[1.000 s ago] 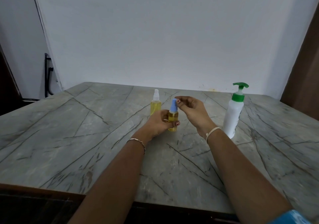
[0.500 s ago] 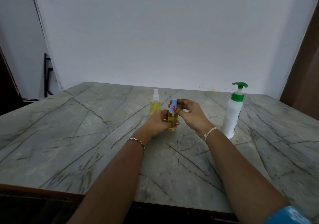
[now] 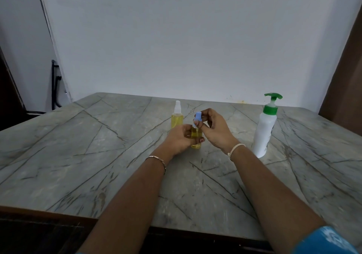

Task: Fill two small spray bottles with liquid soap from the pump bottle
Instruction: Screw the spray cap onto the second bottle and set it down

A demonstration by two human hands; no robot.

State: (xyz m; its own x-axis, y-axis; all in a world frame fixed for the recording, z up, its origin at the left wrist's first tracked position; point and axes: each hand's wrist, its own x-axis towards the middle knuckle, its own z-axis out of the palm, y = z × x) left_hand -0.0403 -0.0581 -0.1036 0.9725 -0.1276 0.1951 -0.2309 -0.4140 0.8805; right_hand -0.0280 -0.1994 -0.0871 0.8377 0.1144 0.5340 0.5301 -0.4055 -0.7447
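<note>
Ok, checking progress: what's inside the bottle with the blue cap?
Yellow liquid shows low in the bottle. The left hand wraps its middle and the right hand pinches the blue cap, so the fill level is hidden.

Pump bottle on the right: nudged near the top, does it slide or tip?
Probably tips: the pump bottle is tall and slim, standing free on a small base. Pushed low, its smooth plastic would likely slide on the polished stone table. Weight is unclear: the opaque white body hides the fill level.
</note>
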